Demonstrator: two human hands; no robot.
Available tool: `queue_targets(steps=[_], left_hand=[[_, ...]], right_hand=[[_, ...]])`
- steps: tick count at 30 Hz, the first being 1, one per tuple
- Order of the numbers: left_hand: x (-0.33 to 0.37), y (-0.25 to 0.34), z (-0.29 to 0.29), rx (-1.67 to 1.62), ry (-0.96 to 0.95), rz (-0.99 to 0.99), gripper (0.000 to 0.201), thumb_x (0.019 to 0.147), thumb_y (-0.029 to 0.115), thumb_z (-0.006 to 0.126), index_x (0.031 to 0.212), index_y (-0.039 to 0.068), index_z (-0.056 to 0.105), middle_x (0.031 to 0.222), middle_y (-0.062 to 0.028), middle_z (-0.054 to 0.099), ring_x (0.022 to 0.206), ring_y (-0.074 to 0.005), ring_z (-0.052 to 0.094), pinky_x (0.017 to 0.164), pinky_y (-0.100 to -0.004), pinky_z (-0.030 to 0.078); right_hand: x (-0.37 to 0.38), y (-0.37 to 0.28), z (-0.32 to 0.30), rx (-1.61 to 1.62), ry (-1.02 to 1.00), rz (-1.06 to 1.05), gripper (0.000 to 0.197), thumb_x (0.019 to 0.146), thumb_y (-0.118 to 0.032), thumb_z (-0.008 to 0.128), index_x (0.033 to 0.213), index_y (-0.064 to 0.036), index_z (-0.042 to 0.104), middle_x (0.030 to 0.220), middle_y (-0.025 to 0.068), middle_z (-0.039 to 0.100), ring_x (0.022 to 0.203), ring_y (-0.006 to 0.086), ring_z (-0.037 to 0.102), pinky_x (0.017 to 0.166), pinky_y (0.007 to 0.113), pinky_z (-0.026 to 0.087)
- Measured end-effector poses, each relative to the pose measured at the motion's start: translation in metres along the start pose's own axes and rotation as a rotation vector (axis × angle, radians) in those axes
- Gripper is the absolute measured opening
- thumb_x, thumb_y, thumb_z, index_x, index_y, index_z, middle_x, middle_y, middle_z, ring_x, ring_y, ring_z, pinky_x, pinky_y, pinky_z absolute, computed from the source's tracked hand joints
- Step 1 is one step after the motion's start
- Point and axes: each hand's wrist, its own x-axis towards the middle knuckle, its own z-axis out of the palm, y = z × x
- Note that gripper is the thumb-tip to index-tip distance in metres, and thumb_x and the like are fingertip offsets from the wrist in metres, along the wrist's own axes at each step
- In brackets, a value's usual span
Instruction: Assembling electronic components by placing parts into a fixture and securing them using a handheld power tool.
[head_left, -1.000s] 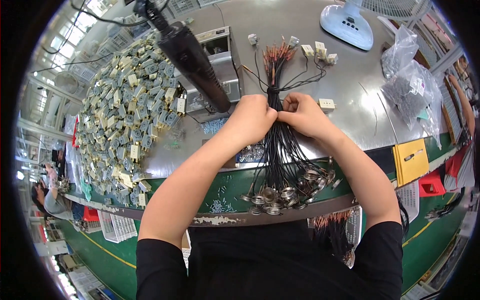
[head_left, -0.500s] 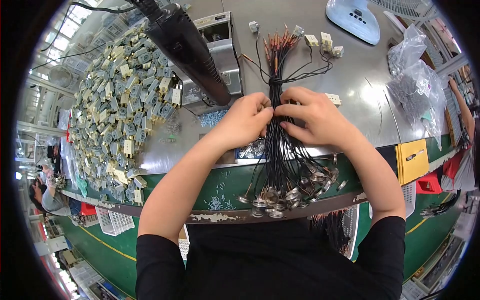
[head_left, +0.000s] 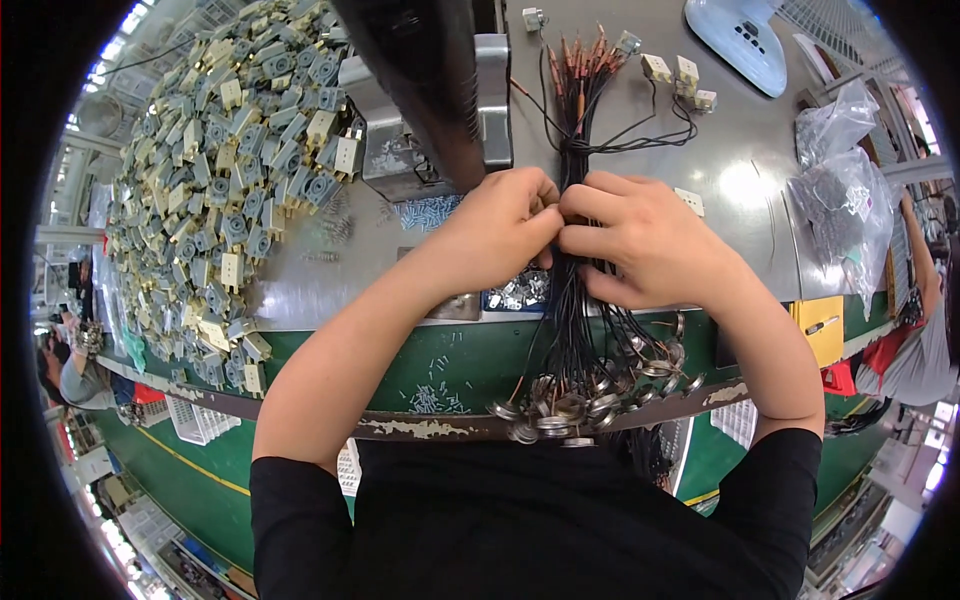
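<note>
A thick bundle of black wires (head_left: 574, 310) lies across the bench edge in front of me. Its far ends are coppery-red tips (head_left: 580, 72), and round metal caps (head_left: 567, 405) hang at its near ends. My left hand (head_left: 508, 228) pinches at the bundle's left side, thumb against curled fingers. From the right, my right hand (head_left: 640, 240) has its fingers bent over the same wires, fingertips close to the left thumb. Exactly which strands they grip is hidden. Just beyond the hands, a few wires wrap across the bundle and lead to cream connector blocks (head_left: 686, 72).
A large heap of grey and cream switch parts (head_left: 225, 170) covers the left. A black cylindrical tool (head_left: 420, 90) hangs over a metal fixture (head_left: 492, 95). Blue screws (head_left: 428, 212), loose pins (head_left: 436, 398), plastic bags (head_left: 845, 200), a yellow pad (head_left: 822, 330) and a fan base (head_left: 738, 45) surround the work.
The whole view has shifted, with the bench things on the right appearing further right and the tool larger. Both hands stay on the wires, the right fingers now nearer the left thumb.
</note>
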Motion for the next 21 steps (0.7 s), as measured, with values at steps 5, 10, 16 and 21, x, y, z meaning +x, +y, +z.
queue_targets(steps=[5,10,16,21], left_hand=[[-0.005,0.003,-0.001,0.061,0.028,0.0,0.018,0.098,0.009,0.059,0.102,-0.008,0.059,0.08,-0.0101,0.069,0.067,-0.0126,0.068,0.059,-0.0309,0.052],[-0.006,0.007,-0.001,0.003,0.038,-0.01,0.023,0.095,0.013,0.058,0.099,-0.01,0.061,0.078,-0.0184,0.071,0.067,-0.0229,0.073,0.064,-0.0378,0.056],[-0.004,-0.009,0.012,0.057,0.182,0.071,0.024,0.093,0.013,0.06,0.099,-0.01,0.063,0.088,-0.0237,0.071,0.085,-0.0354,0.072,0.078,-0.0438,0.056],[-0.005,-0.015,0.016,0.098,0.255,0.122,0.022,0.096,0.011,0.06,0.104,-0.009,0.062,0.076,-0.0117,0.069,0.064,-0.0148,0.065,0.059,-0.0324,0.051]], right_hand=[[-0.006,0.003,0.003,0.006,-0.026,0.007,0.024,0.069,-0.016,0.075,0.088,-0.0078,0.062,0.102,0.0061,0.064,0.089,0.0288,0.062,0.074,0.042,0.053],[-0.005,-0.001,0.003,0.099,-0.025,0.073,0.028,0.069,-0.017,0.077,0.09,-0.0062,0.063,0.101,0.0078,0.064,0.088,0.0316,0.062,0.073,0.043,0.052],[-0.005,0.002,0.002,0.201,-0.011,0.106,0.03,0.067,-0.017,0.079,0.09,-0.0044,0.064,0.096,0.0097,0.063,0.086,0.0339,0.062,0.07,0.043,0.052],[-0.003,-0.004,-0.013,0.11,-0.187,0.154,0.028,0.063,-0.014,0.076,0.085,-0.0033,0.062,0.097,0.0104,0.064,0.084,0.0337,0.06,0.07,0.043,0.052]])
